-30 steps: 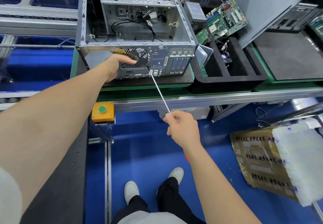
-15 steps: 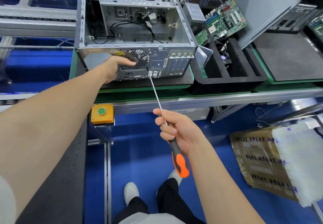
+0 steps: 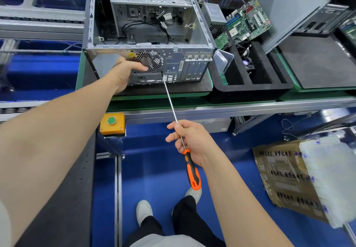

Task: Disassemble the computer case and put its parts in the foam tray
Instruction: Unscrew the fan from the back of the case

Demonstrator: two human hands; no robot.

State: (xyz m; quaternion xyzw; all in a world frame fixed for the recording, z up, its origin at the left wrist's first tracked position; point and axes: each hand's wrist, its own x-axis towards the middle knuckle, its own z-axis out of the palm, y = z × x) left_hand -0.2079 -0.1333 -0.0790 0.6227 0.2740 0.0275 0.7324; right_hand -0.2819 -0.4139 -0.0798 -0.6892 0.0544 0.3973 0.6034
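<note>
1. Head view: the computer case [image 3: 146, 34] lies open-side-up on the bench [image 3: 212, 110], rear panel towards the person. The foam tray [image 3: 250, 90] sits just beside it on the right, with a motherboard [image 3: 248, 21] already stood in it.
2. The case is braced by the left hand [image 3: 123, 73], thumb laid across the fan grille [image 3: 150, 60]. The fingers are hidden behind the palm, so whether that grip is closed cannot be told.
3. The screwdriver [image 3: 171, 102] is held by the right hand [image 3: 192, 140]. The grip is clamped on the bare shaft just above the orange handle, and the tip is set on the rear panel at the grille's lower right corner.
4. Step judged: a rear-panel screw by the fan is being addressed.
5. Risk: little torque is available from a shaft hold, and the long shaft sits at an angle. The tip could cam out and round the screw head.
6. Risk: a slipped tip could be driven towards the left thumb or through the grille.
7. Risk: a freed screw could be lost inside the case or off the bench edge.
</note>
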